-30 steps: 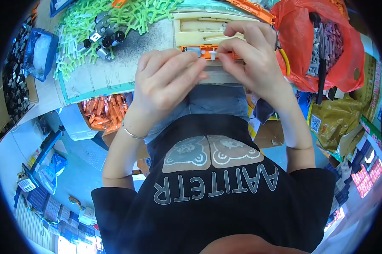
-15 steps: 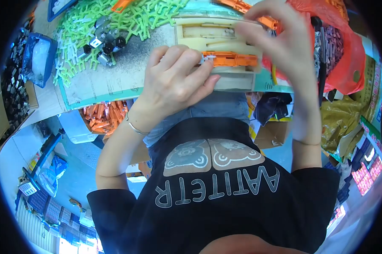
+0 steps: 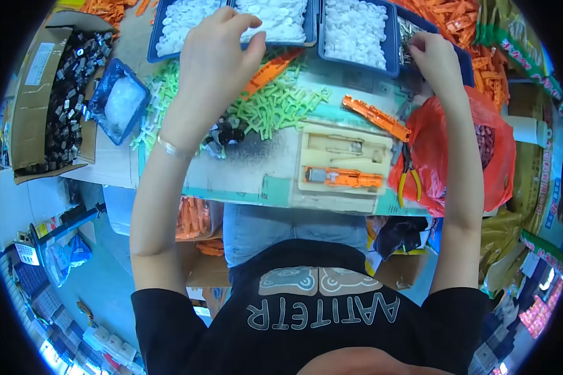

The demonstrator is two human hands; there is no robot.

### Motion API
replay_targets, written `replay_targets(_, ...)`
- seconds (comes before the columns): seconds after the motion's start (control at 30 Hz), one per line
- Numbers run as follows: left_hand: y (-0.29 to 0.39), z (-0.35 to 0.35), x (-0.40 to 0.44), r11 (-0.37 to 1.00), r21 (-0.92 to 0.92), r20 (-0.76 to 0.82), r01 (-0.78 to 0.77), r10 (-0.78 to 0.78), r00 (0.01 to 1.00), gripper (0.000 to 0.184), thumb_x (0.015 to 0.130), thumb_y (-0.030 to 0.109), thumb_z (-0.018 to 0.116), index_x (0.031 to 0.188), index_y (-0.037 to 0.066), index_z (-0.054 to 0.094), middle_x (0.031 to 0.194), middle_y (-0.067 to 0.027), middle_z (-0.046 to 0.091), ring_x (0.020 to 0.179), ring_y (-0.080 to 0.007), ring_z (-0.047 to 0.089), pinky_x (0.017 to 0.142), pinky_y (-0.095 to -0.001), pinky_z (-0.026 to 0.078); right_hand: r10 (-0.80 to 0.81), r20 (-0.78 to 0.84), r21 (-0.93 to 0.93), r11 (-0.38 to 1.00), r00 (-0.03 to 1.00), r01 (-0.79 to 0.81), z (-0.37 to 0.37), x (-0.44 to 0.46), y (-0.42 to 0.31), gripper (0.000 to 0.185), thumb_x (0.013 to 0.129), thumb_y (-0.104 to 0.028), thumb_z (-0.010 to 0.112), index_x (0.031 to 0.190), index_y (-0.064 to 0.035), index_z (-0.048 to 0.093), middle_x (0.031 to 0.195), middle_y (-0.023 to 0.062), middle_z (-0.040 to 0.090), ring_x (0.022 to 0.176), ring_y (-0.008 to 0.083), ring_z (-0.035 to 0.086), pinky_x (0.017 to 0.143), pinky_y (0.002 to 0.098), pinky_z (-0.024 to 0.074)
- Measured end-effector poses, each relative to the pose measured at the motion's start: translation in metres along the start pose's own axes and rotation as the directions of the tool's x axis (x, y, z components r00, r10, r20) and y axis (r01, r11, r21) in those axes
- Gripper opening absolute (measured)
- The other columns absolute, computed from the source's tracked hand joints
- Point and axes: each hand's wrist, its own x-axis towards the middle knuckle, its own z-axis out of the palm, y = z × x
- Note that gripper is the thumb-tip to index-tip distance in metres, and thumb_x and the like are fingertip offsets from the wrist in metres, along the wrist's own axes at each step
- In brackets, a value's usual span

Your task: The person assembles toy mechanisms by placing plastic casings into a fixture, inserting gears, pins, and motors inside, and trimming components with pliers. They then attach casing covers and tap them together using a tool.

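Observation:
My left hand (image 3: 216,62) is over the blue trays of small white round parts (image 3: 272,22), thumb and fingers apart, with nothing visible between them. My right hand (image 3: 439,59) reaches to a blue compartment of small metal parts (image 3: 407,32); its fingertips are pinched together, and what they hold, if anything, is too small to make out. Between my arms, an orange plastic part (image 3: 350,177) lies in the lower slot of a cream-coloured fixture (image 3: 378,147), a grey piece (image 3: 317,175) at its left end. Both hands are away from the fixture.
Green branched plastic pieces (image 3: 275,109) and dark connectors (image 3: 225,132) lie left of the fixture. Another orange part (image 3: 376,117) sits above it. Yellow-handled pliers (image 3: 409,178) rest beside a red bag (image 3: 425,140). A cardboard box (image 3: 38,94) of black parts stands at left.
Both hands have left the orange part and fixture and reached out to the trays at the back. The camera's view has shifted, bringing the trays into sight.

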Motion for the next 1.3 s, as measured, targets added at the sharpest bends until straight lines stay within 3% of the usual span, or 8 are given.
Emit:
replay_targets(0.27,-0.018,0.037,0.034,0.911,0.411,0.195,0.008,-0.097,0.976,0.021,0.076,0.022,0.063,0.076,0.002,0.069,0.079,-0.0144,0.063,0.074,-0.031,0.063,0.069,-0.0402,0.051,0.057,-0.154,0.268,0.963,0.986,-0.014,-0.004,-0.014,0.002,0.016,0.077,-0.015,0.068,0.088,-0.0035,0.069,0.079,0.0158,0.067,0.074,0.0297,0.066,0.069,0.0353,0.0519)
replay_targets(0.47,-0.023,0.039,0.03,0.871,0.439,0.174,-0.22,0.158,0.972,0.017,0.077,0.016,0.062,0.074,0.0,0.066,0.079,-0.0123,0.064,0.07,-0.032,0.062,0.065,-0.0411,0.051,0.17,-0.17,0.487,0.871,0.971,-0.067,-0.027,-0.045,-0.035,0.017,0.08,-0.012,0.069,0.092,0.0006,0.069,0.078,0.006,0.069,0.071,0.009,0.065,0.066,0.0221,0.0499)
replay_targets(0.67,0.021,0.03,0.011,0.94,-0.215,0.128,0.264,-0.241,0.962,0.015,0.086,0.013,0.062,0.088,-0.002,0.066,0.087,-0.0096,0.067,0.073,-0.0169,0.066,0.067,-0.0281,0.052,0.099,-0.201,0.901,0.41,0.975,0.144,-0.038,-0.085,-0.103,0.014,0.083,0.001,0.065,0.097,0.0021,0.065,0.086,0.0059,0.068,0.08,0.0095,0.064,0.074,0.0201,0.0506)
replay_targets(0.73,0.049,0.027,-0.002,0.347,-0.789,0.368,0.506,-0.393,0.843,0.016,0.084,0.012,0.064,0.089,-0.003,0.066,0.083,-0.0103,0.067,0.074,-0.0179,0.066,0.067,-0.0275,0.053,0.076,-0.217,0.931,0.316,0.973,0.183,-0.043,-0.095,-0.12,0.013,0.082,0.004,0.065,0.095,0.0018,0.061,0.089,0.006,0.066,0.083,0.0099,0.064,0.076,0.0213,0.0512)
replay_targets(0.83,0.084,0.015,-0.023,-0.006,-0.835,0.514,0.55,-0.367,0.775,0.021,0.086,0.013,0.064,0.091,-0.007,0.065,0.087,-0.0136,0.068,0.078,-0.0169,0.068,0.073,-0.025,0.055,-0.043,-0.351,0.883,0.318,0.935,0.346,-0.033,-0.105,-0.124,0.013,0.083,0.005,0.063,0.092,0.001,0.056,0.092,0.0069,0.064,0.085,0.0109,0.063,0.077,0.0226,0.0516)
replay_targets(0.97,0.099,0.013,-0.04,-0.152,-0.82,0.56,0.552,-0.415,0.717,0.016,0.085,0.008,0.063,0.09,-0.007,0.063,0.086,-0.0149,0.067,0.076,-0.019,0.068,0.071,-0.0261,0.056,-0.166,-0.415,0.751,0.492,0.894,0.44,-0.034,-0.119,-0.121,0.018,0.08,0.01,0.063,0.091,0.0002,0.052,0.094,0.0097,0.061,0.086,0.0124,0.062,0.076,0.0236,0.0521)
replay_targets(1.13,0.104,0.015,-0.049,-0.248,-0.819,0.572,0.518,-0.416,0.707,0.013,0.085,0.006,0.063,0.09,-0.006,0.063,0.084,-0.0154,0.067,0.076,-0.0198,0.068,0.07,-0.0267,0.057,-0.073,-0.36,0.888,0.277,0.93,0.366,-0.037,-0.125,-0.123,0.019,0.079,0.012,0.063,0.089,0.0004,0.051,0.09,0.0112,0.063,0.082,0.0129,0.062,0.074,0.0235,0.0519)
replay_targets(1.3,0.104,0.017,-0.06,-0.302,-0.814,0.581,0.496,-0.398,0.71,0.014,0.085,0.007,0.065,0.09,-0.006,0.063,0.089,-0.0144,0.067,0.081,-0.0178,0.067,0.073,-0.0257,0.056,-0.301,-0.495,0.536,0.633,0.815,0.559,-0.036,-0.13,-0.123,0.017,0.079,0.009,0.065,0.087,0.0004,0.053,0.09,0.0099,0.063,0.082,0.013,0.062,0.077,0.0244,0.0511)
